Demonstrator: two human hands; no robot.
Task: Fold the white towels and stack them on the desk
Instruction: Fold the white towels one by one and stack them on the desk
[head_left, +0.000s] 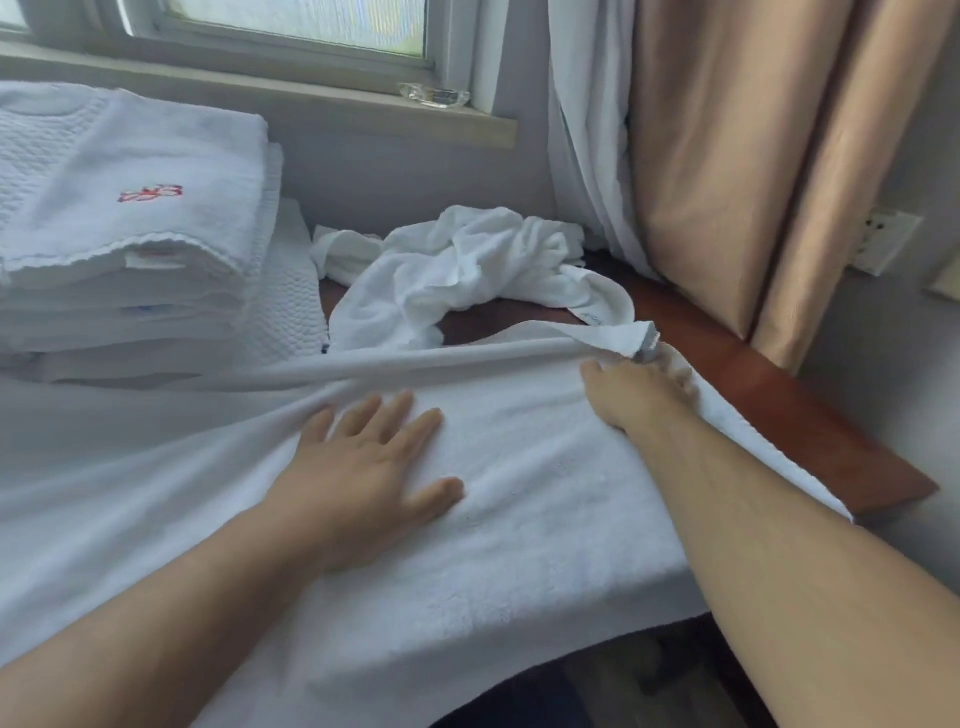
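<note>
Head view: white towel (519, 493) lengthwise left-to-right across desk (789, 410).

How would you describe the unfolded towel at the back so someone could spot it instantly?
Find the window, then look down to the wooden desk beneath it. At the desk's back, between the stack of folded towels on the left and the beige curtain on the right, lies the crumpled towel. It alone is a rumpled heap, neither folded nor spread flat.

Two hands (363, 467) (639, 395), one spread towel (519, 545), one crumpled heap (467, 265), one folded stack (130, 234), one glass dish (435, 96).
</note>
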